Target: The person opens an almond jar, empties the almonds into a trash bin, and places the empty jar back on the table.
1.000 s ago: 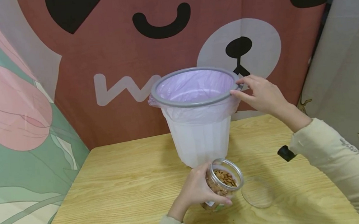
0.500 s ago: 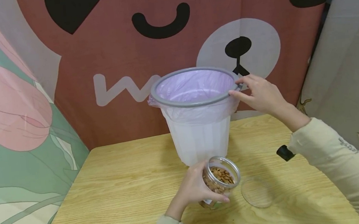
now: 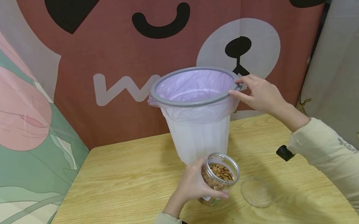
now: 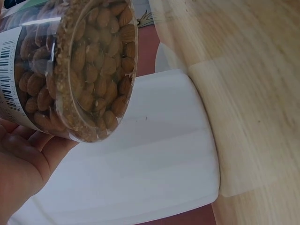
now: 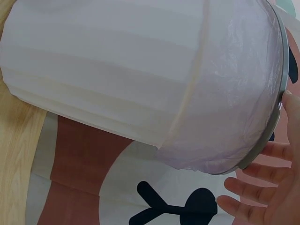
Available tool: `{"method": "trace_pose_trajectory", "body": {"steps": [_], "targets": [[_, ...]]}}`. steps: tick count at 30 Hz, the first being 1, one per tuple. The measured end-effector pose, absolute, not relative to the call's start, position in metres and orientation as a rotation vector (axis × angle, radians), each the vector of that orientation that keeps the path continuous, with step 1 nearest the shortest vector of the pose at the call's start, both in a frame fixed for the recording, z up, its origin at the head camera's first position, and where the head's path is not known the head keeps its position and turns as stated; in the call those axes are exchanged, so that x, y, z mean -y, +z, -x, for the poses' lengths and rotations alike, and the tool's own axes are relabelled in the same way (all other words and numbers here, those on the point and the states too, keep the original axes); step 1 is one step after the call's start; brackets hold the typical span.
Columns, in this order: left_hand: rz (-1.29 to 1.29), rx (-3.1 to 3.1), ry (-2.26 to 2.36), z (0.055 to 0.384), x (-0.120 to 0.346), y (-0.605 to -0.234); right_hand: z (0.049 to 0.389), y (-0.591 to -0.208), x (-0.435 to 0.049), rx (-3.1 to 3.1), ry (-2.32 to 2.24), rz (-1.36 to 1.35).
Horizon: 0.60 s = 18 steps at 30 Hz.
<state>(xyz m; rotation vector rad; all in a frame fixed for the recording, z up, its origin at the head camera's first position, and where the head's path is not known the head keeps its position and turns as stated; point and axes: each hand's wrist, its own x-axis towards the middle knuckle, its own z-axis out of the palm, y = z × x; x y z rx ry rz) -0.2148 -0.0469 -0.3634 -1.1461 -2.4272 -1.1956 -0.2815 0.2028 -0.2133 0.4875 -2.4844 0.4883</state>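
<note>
My left hand [image 3: 194, 182] grips a clear plastic jar [image 3: 206, 198] of almonds [image 3: 221, 171], low in front of the bin. The jar has no lid on and its mouth tilts toward me and to the right. In the left wrist view, almonds fill its base end, and a barcode label [image 4: 7, 72] shows. A white trash can [image 3: 201, 138] with a grey rim and purple liner [image 3: 196, 85] stands upright behind it. My right hand [image 3: 263, 95] touches the rim's right side with thumb and fingertips. In the right wrist view, its fingers [image 5: 255, 190] extend loosely by the rim [image 5: 285, 56].
A clear round lid [image 3: 258, 191] lies flat on the wooden table [image 3: 119, 190], right of the jar. A printed cloth [image 3: 105, 54] with an animal picture hangs close behind the trash can. More curtains [image 3: 349, 56] hang at both sides.
My left hand has raised the jar slightly and moved it a little left, closer to the trash can. My right hand stays at the rim.
</note>
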Motion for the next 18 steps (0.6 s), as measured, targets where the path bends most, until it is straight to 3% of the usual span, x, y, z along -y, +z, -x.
{"method": "trace_pose_trajectory", "body": {"steps": [18], "targets": [[1.122,2.399,-1.143,0.214,0.048,-0.351,0.281,-0.216,-0.203,2.491,0.510,-0.483]]}}
